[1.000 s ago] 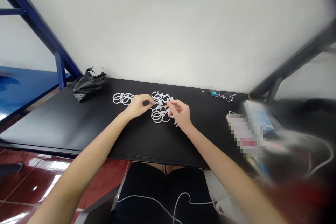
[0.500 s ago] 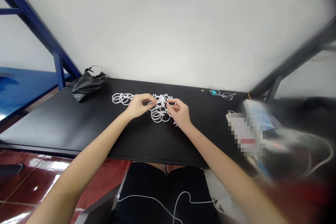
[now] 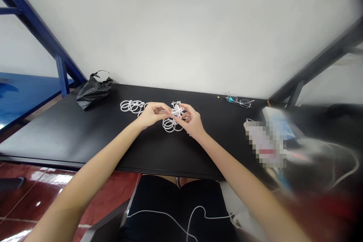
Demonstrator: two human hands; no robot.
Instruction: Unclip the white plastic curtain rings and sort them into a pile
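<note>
My left hand (image 3: 154,114) and my right hand (image 3: 192,120) meet over the table, fingertips pinched on a small white plastic piece (image 3: 178,111). Its exact kind is hard to make out; it has a star-like, branching outline. Beneath and in front of my hands lies a cluster of white rings (image 3: 169,124). More white rings (image 3: 132,106) spread out to the left, beyond my left hand. My fingers and palms hide part of the pile.
All this rests on a black table (image 3: 93,136) against a white wall. A black plastic bag (image 3: 95,90) stands at back left, eyeglasses (image 3: 238,100) at back right. On the right are a blurred-out item (image 3: 263,143) and a white box (image 3: 279,123). A white cable (image 3: 159,213) crosses my lap.
My hands have come closer together. The right hand's fingers have shifted left around the white piece, which now sits lifted between both sets of fingertips.
</note>
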